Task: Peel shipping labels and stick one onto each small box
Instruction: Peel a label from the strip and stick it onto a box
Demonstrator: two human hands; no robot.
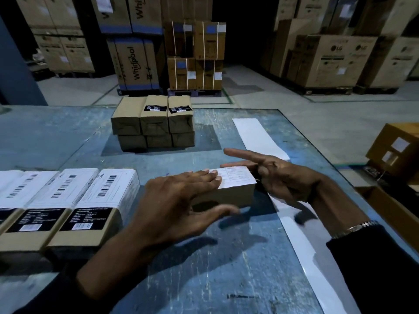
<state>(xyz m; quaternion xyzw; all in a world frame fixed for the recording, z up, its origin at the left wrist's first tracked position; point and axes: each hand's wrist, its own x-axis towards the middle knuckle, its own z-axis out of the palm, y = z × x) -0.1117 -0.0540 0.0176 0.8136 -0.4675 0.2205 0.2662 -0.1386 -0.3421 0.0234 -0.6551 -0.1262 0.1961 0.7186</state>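
Note:
A small brown box (233, 196) lies on the blue table (226, 268) in front of me, with a white shipping label (235, 177) on its top face. My left hand (181, 200) lies flat over the box, fingers pressing on the label's left part, thumb along the near side. My right hand (283, 175) is at the box's right end, fingers spread, fingertips touching the label's far edge. To the left stand labelled boxes (90, 200) in a row. A stack of brown boxes (154, 123) without white labels sits farther back.
A white backing strip (301, 245) runs along the table's right side under my right wrist, and another white sheet (258, 137) lies farther back. An open carton (394, 152) stands off the right edge. Large appliance cartons (136, 62) on pallets fill the floor behind.

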